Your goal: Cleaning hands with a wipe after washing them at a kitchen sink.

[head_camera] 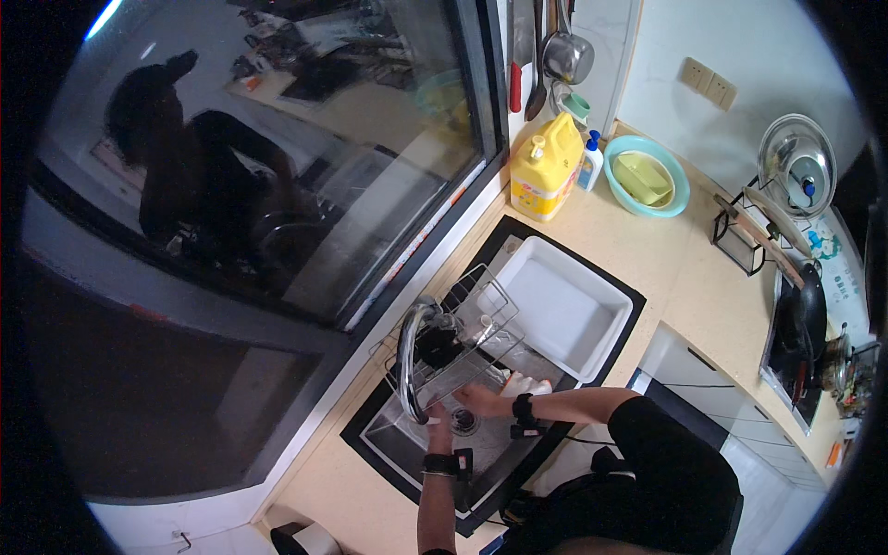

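Both my hands are low in a stainless steel sink (485,444) with a black rim, beneath the curved chrome faucet (409,361). My left hand (438,415) is partly hidden by the faucet's spout, near the drain (463,420). Close beside it, my right hand (477,398) has its fingers bent near the lower edge of a wire rack (496,295). Whether either hand holds something is too small to tell. A white cloth-like item with orange edging (525,383) lies just beyond my right wrist. Each wrist wears a black band.
A white plastic tub (562,305) sits over the sink's other half. Behind it on the counter (666,257) stand a yellow jug (548,170), a pump bottle (590,163) and a blue basin (683,191) holding a green container (642,179). A dark window (277,173) borders the sink.
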`<state>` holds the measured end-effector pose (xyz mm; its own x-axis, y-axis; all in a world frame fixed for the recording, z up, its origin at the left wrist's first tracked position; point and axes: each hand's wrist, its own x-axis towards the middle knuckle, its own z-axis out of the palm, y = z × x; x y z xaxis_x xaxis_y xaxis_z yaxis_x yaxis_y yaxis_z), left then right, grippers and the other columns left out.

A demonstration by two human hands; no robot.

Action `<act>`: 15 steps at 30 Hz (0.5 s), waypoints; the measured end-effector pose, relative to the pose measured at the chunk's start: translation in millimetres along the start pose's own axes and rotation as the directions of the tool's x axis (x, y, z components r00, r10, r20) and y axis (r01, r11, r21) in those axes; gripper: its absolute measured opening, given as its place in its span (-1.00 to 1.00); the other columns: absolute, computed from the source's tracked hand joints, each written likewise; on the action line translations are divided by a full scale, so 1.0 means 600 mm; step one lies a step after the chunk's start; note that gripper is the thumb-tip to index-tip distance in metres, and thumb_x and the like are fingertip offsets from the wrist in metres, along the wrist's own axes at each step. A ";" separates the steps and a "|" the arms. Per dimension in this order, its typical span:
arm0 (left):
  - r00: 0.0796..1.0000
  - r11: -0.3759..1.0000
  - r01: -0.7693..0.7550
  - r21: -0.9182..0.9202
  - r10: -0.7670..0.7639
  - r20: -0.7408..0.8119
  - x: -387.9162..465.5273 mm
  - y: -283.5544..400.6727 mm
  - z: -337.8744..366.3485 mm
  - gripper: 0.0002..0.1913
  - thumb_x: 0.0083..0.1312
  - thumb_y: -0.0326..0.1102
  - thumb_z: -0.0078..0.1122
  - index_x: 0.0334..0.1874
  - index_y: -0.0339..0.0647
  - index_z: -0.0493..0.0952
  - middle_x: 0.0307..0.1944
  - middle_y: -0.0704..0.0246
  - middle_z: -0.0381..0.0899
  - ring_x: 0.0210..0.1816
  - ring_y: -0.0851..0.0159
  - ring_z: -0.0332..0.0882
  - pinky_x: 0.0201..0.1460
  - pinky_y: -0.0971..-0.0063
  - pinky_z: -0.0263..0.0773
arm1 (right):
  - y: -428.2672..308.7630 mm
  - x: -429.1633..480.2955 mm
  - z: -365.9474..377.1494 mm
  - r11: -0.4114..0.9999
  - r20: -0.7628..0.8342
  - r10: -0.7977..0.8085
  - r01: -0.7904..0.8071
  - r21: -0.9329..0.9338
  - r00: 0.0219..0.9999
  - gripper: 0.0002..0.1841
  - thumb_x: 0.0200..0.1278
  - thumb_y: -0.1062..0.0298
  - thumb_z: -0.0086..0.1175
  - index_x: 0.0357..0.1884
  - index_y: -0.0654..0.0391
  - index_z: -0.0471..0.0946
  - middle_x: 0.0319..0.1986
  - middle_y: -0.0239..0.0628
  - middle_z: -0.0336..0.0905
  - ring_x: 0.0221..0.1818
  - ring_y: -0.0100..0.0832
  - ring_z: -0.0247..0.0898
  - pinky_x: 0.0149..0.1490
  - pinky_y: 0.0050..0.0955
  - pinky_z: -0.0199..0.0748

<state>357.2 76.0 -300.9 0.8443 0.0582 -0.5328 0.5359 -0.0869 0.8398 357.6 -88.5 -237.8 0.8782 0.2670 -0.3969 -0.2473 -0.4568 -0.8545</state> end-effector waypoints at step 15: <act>0.957 0.901 -0.149 0.406 0.235 -0.169 -0.013 -0.016 -0.077 -0.78 0.21 -0.28 -0.11 -0.34 -0.33 0.42 -0.50 0.19 0.48 -0.39 0.22 0.44 -0.34 0.34 0.33 | -0.025 0.030 0.092 0.912 0.301 0.028 -0.148 0.382 0.953 -0.66 0.33 0.15 -0.27 -0.23 0.25 0.41 -0.56 -0.21 0.39 -0.61 -0.38 0.39 -0.54 -0.37 0.33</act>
<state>345.2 122.4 -299.9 0.9335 0.2034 -0.2953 0.3582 -0.4913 0.7939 354.9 -30.1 -250.4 0.7068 0.4972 -0.5033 -0.5116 -0.1321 -0.8490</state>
